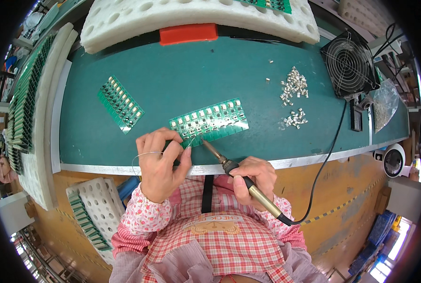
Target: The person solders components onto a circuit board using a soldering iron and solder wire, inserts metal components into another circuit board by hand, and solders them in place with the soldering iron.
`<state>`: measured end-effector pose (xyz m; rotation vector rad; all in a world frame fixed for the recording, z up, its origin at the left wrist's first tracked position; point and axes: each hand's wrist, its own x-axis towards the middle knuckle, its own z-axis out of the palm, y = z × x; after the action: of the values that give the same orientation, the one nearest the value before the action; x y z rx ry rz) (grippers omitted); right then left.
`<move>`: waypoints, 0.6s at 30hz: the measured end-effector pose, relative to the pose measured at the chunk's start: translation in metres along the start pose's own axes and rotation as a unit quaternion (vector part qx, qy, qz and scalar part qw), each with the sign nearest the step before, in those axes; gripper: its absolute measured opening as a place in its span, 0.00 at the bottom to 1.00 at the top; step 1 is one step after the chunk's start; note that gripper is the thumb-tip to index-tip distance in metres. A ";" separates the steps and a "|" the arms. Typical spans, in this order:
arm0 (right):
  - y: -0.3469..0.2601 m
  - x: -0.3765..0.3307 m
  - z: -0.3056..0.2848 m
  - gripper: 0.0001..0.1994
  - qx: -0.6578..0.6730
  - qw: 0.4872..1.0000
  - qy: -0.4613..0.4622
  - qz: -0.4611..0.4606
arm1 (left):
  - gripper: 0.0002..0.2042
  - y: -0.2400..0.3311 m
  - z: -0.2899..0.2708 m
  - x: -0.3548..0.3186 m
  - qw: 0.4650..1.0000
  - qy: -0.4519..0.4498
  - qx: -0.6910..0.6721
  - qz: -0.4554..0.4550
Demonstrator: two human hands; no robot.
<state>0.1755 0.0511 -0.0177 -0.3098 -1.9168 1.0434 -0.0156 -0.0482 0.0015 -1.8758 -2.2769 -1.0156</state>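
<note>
My right hand is wrapped round a soldering iron, whose tip points at the near edge of a green circuit board panel. That panel lies on the green mat, with a row of white parts along its far side. Between the pinched fingers of my left hand is a thin solder wire; its end reaches the board close to the iron's tip. Whether the tip touches the board I cannot tell. A second circuit board panel lies apart to the left.
Loose small metal components lie in piles on the right. A black fan stands at the back right, near a clear bag. White foam and a red block line the back. Upright boards stand at the left.
</note>
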 end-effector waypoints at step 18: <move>0.000 0.006 0.005 0.07 -0.041 0.998 -0.040 0.016 | 0.08 0.001 0.010 0.004 0.999 0.004 0.031 0.006</move>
<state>0.1684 0.0517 -0.0154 -0.3521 -2.0353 1.0137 -0.0125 -0.0395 -0.0043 -1.8544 -2.2630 -0.9387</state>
